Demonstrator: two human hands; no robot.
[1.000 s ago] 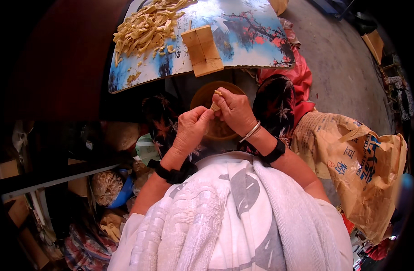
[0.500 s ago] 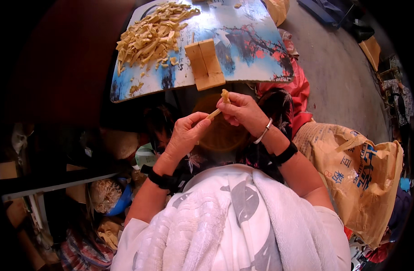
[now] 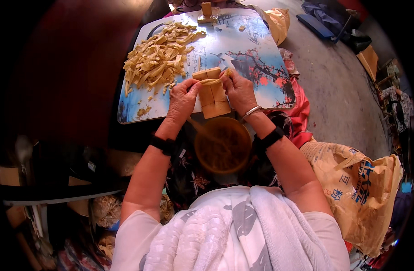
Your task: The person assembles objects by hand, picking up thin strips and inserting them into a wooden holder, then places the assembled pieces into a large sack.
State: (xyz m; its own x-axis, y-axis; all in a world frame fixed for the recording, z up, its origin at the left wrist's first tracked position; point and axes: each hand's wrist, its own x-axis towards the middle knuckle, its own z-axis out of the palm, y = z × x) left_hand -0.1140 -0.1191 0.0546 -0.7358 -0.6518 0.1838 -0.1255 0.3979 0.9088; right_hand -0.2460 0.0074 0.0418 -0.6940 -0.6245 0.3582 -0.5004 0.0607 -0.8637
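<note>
Between my two hands is a pale yellow, slightly twisted strip of what looks like plant matter (image 3: 210, 82). My left hand (image 3: 183, 100) pinches its left end. My right hand (image 3: 241, 93) pinches the other, with a ragged yellowish tuft (image 3: 228, 72) showing above the fingers. The strip lies crosswise over a wooden block (image 3: 214, 100) with a dark line down its middle, at the table's near edge; whether it touches the wood I cannot tell. Left of the block a heap of similar pale yellow strips (image 3: 159, 56) covers the tabletop.
The low table (image 3: 256, 45) has a painted bird and blossom top. Another wooden block (image 3: 207, 12) stands at its far edge, near another person. A round brown vessel (image 3: 222, 170) sits below my forearms. To the right stands a large brown paper sack (image 3: 347, 217).
Both hands have moved forward, from above my lap to over the wooden block. The strip has gone from slanted to nearly level. The round vessel now shows fully.
</note>
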